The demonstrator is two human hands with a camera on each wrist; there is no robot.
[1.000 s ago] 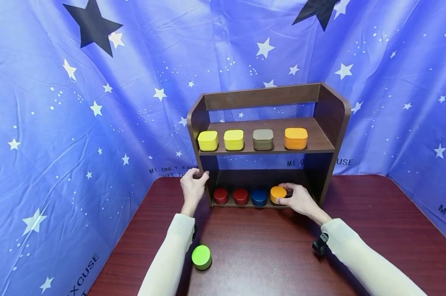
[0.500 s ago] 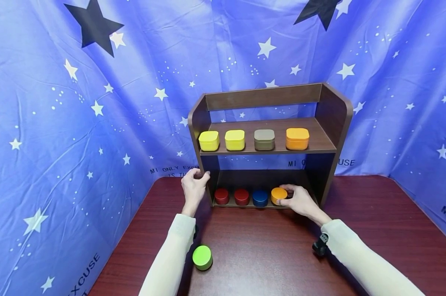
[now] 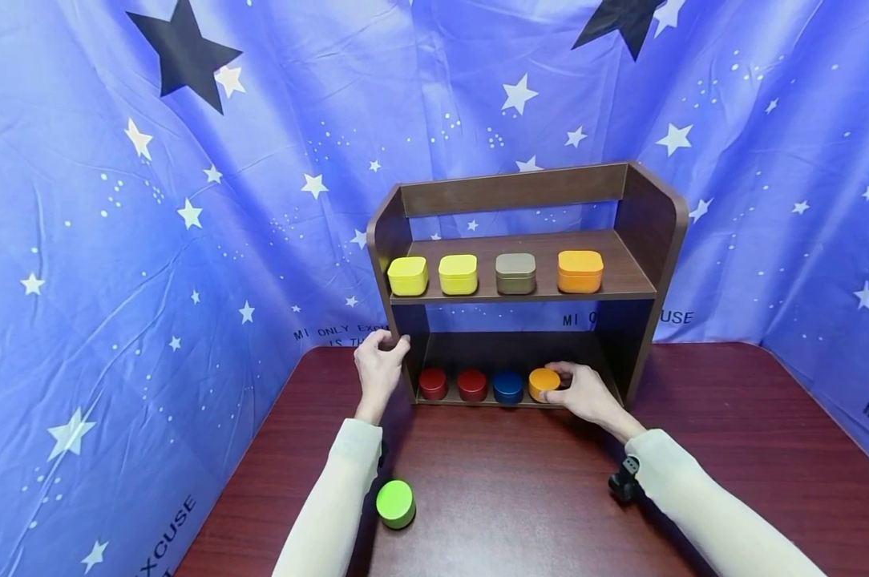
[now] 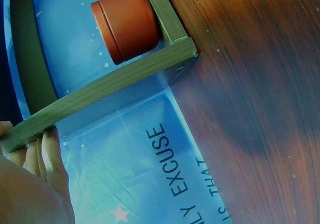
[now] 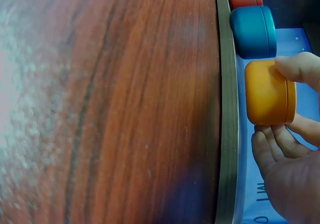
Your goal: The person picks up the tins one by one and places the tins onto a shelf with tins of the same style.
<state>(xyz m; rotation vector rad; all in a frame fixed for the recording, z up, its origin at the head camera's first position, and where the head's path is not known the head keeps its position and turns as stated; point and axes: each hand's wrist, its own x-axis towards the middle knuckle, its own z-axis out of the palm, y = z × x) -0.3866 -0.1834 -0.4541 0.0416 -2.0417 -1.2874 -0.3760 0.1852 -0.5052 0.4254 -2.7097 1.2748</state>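
Observation:
At the left end of a brown two-tier shelf (image 3: 521,298), my left hand (image 3: 379,367) grips the upright side panel (image 4: 100,94), thumb on one face and fingers on the other. My right hand (image 3: 586,393) holds a round orange tin (image 3: 543,383) between thumb and fingers at the front of the lower tier. In the right wrist view the orange tin (image 5: 270,93) sits beside a blue tin (image 5: 253,32). Left of the blue one stand two round red tins (image 3: 433,384), one of which also shows as a red tin (image 4: 127,24) in the left wrist view.
Along the upper tier stand two yellow square tins (image 3: 458,274), a grey-green tin (image 3: 515,273) and an orange square tin (image 3: 580,272). A round green tin (image 3: 395,504) rests on the reddish wooden table (image 3: 507,481) near my left forearm. Starry blue cloth (image 3: 276,160) hangs behind.

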